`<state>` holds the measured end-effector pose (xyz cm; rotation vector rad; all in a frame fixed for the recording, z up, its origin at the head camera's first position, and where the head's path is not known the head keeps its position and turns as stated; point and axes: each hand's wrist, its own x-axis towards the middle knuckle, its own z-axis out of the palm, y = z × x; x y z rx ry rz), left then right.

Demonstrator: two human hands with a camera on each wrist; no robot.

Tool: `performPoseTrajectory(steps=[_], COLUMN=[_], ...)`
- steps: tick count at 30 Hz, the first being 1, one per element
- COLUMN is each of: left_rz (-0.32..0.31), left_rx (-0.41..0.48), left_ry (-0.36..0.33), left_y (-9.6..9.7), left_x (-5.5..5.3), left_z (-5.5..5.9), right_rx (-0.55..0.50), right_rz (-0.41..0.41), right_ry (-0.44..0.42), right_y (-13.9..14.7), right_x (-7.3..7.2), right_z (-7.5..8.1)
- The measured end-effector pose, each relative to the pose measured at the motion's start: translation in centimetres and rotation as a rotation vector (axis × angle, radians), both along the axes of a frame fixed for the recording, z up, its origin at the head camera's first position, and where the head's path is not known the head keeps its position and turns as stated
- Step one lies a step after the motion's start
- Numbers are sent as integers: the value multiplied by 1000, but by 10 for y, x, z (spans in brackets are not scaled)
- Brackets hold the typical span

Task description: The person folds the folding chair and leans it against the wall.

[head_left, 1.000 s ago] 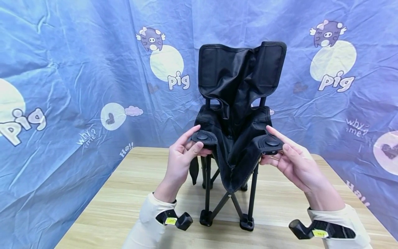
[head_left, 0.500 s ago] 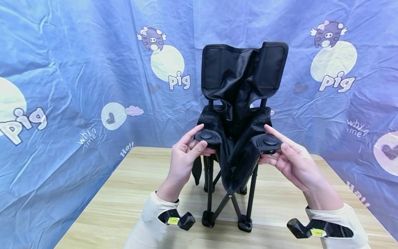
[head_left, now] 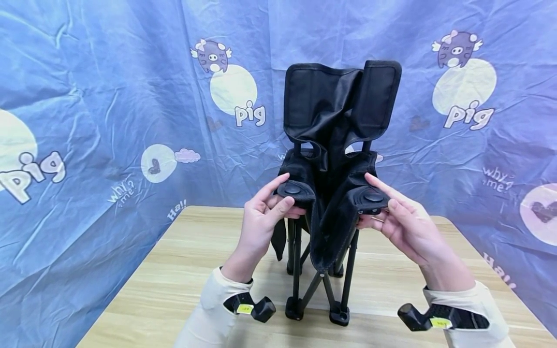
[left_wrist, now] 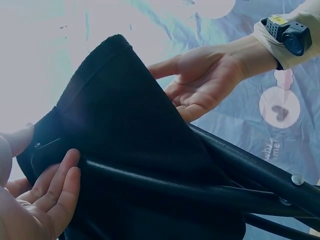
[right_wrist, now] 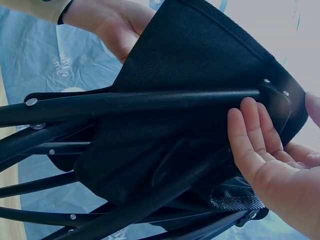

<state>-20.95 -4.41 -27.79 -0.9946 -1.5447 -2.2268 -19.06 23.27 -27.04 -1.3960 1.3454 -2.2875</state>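
Observation:
A small black folding chair (head_left: 324,232) stands upright and partly folded, its fabric seat sagging in a deep V between the front corners. My left hand (head_left: 267,212) grips the left front corner (head_left: 292,192), thumb on the near edge and fingers beneath. On the other side my right hand (head_left: 402,222) holds the right front corner (head_left: 370,197) likewise, its index finger along the outer side. From below, the right wrist view shows fingers (right_wrist: 252,127) under the corner beside a riveted black tube (right_wrist: 175,97). In the left wrist view, fingers (left_wrist: 62,185) lie against the fabric's underside.
The chair's feet (head_left: 339,314) rest on a wooden table (head_left: 174,280). A blue curtain (head_left: 109,96) with pig prints hangs close behind. A black strap end (head_left: 279,239) dangles at the chair's left. Each wrist wears a black camera, such as the left one (head_left: 263,309).
Both hands have come closer together, left hand moving right and right hand moving left. The front corners and front feet have drawn inward, and the seat's fold has narrowed.

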Motion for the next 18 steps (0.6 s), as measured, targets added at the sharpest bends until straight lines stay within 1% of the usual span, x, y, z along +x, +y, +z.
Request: performPoseTrajectory(steps=[4, 9, 18], left_rz=[-15, -14, -24], left_rx=[7, 7, 5], left_ry=[4, 15, 25], left_y=[1, 3, 7], left_x=[1, 1, 1], left_z=[0, 0, 2], right_rx=[7, 19, 10], right_rz=[-10, -22, -11], right_ry=[3, 9, 14], right_y=[0, -1, -4], right_x=[0, 0, 0], right_z=[0, 0, 1])
